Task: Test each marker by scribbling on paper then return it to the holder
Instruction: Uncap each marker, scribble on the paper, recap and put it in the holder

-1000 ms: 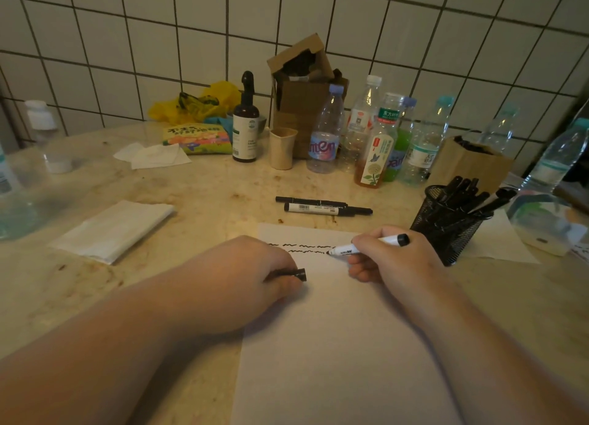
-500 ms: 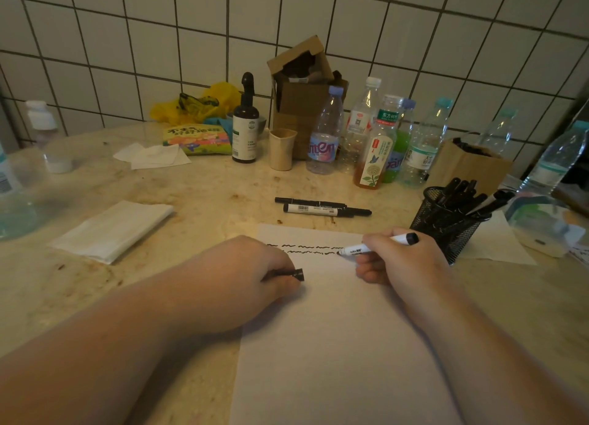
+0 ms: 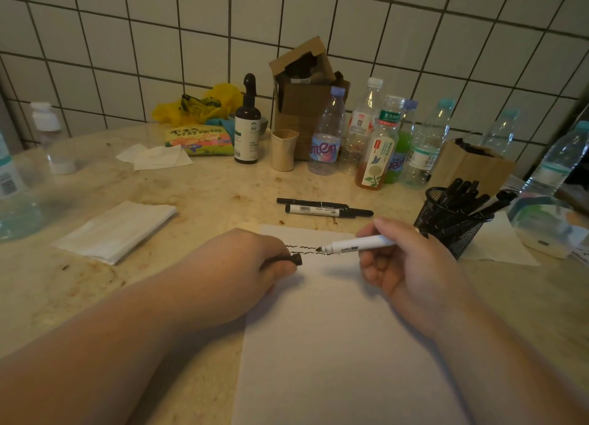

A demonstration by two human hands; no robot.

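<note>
White tiled wall behind a stained beige counter (image 3: pixel 197 198). Sheet of paper (image 3: pixel 334 345) lies at the near edge, two wavy black lines near its far end. Right hand (image 3: pixel 411 265) pinches a white marker (image 3: pixel 357 244), uncapped, tip pointing left and just above the lines. Left hand (image 3: pixel 242 265) rests on the paper's left edge, fingers curled round the black cap (image 3: pixel 294 259). Mesh holder (image 3: pixel 452 220) full of black markers stands just right of the paper. Two capped markers (image 3: pixel 325 208) lie just beyond the paper's far edge. Bottles (image 3: pixel 376 137) line the back edge.
</note>
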